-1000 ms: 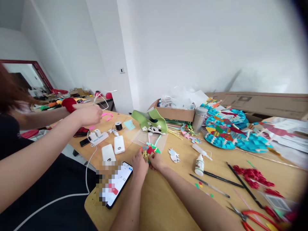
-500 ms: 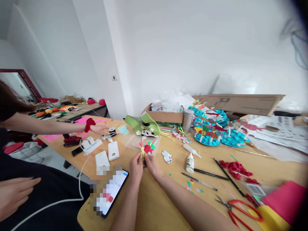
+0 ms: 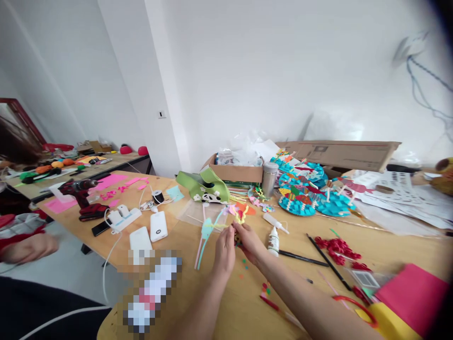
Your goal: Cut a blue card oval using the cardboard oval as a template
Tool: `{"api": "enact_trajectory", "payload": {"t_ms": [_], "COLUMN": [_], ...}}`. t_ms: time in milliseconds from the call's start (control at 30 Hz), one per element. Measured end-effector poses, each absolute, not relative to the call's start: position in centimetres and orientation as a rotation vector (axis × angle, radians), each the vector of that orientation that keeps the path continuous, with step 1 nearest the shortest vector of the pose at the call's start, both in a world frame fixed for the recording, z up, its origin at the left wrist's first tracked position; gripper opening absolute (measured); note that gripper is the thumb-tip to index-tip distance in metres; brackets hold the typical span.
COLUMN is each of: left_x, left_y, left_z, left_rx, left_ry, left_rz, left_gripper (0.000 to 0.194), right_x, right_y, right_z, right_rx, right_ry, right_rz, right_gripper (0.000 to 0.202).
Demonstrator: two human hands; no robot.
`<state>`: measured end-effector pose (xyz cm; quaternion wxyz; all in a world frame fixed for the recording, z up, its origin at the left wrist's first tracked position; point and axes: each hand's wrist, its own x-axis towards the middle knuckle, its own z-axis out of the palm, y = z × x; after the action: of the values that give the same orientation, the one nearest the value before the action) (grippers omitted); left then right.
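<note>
Yellow strips [image 3: 242, 216] jut beyond the hands [image 3: 225, 250].

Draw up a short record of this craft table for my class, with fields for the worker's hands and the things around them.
Right hand: pinching a colourful paper piece with yellow strips
Left hand: close against the right; grip hidden
Just right: white glue bottle, upright
Behind: green panda piece; metal flask
Far left: power drill
Other person: one hand at left edge
</note>
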<state>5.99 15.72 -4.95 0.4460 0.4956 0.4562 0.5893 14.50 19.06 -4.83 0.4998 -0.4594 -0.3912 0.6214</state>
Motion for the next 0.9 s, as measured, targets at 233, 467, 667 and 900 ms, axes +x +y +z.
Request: {"api": "enact_trajectory", "payload": {"t_ms": [233, 467, 667, 900], "left_x": [7.4, 7.2, 7.0, 8.1], "left_y": [16.6, 18.3, 18.5, 18.3], "left_z": [-4.7, -6.6, -7.2, -10.1], "left_rx": [1.309, 1.216, 1.232, 1.157], "left_ry": [1.072, 1.152, 1.101, 1.126], "left_rz": [1.443, 1.513, 1.447, 1.439], "left_gripper": [0.027, 0.027, 0.031, 0.054], "right_x": [17.5, 17.9, 19.0, 23.2], "right_y": [21.3, 21.1, 21.5, 30.6], "right_z": [-6.3, -6.7, -6.5, -3.7], "right_rx": [-1.111, -0.997, -1.132, -1.602], "right_ry": [-0.89, -1.055, -1.496, -1.701], "right_rz": [1.534, 1.576, 1.44, 0.741], "right_gripper": [0.032, 0.038, 0.039, 0.011]}}
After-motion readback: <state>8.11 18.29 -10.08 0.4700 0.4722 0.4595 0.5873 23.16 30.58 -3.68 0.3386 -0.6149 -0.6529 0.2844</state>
